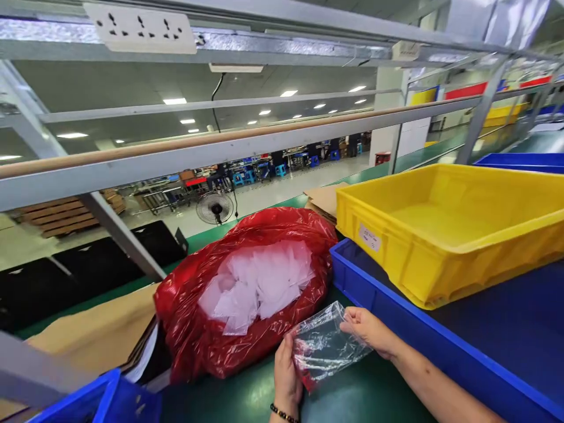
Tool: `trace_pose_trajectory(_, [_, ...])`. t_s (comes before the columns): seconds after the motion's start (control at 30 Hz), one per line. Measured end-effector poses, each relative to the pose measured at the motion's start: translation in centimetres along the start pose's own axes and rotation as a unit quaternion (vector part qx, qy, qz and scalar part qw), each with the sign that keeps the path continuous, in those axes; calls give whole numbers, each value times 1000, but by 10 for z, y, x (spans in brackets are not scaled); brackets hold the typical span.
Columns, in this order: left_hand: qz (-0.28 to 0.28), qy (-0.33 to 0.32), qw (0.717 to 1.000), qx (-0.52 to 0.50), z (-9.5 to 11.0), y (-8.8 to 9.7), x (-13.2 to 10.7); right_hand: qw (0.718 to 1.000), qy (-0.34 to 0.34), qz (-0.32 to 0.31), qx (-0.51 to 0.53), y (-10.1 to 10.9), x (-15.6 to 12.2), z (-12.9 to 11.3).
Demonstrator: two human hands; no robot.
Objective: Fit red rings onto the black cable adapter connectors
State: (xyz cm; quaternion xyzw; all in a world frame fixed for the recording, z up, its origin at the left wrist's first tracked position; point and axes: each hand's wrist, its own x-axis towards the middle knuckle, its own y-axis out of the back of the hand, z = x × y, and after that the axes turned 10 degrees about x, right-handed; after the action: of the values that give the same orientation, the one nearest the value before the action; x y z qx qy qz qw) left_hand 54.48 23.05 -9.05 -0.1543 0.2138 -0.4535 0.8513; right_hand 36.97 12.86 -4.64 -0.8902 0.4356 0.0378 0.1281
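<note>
Here, before me, the left hand [288,371] and right hand [373,332] grip, fingers closed, a clear rectangular plastic bag [328,343] above the green counter [238,399], at its nine and two o'clock edges. At the bag's ten o'clock lies a glossy red plastic sack [187,311] of thin white sheets [275,276].

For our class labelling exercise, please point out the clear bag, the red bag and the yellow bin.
Clear bag [329,341], head view: middle of its film.
Red bag [240,353], head view: front folds.
Yellow bin [396,257], head view: labelled wall.
</note>
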Motion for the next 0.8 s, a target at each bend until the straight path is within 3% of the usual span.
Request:
trace_pose_trajectory(0.1, [-23,1,1000,-21,1,0,2,1000,2,-10,-8,1,7,6])
trace_pose_trajectory(0.3, [46,-15,998,-33,1,9,9,999,-22,-33,-32,8,15,13])
trace_pose_trajectory(0.43, [40,-19,999,-5,4,13,11,998,-18,-39,-35,14,20,22])
trace_pose_trajectory(0.57, [28,-1,998,-53,4,12,10,999,-1,-13,-50,14,24,30])
trace_pose_trajectory(0.8, [50,-49,997,-29,4,12,11,998,25,-23,-61,10,26,29])
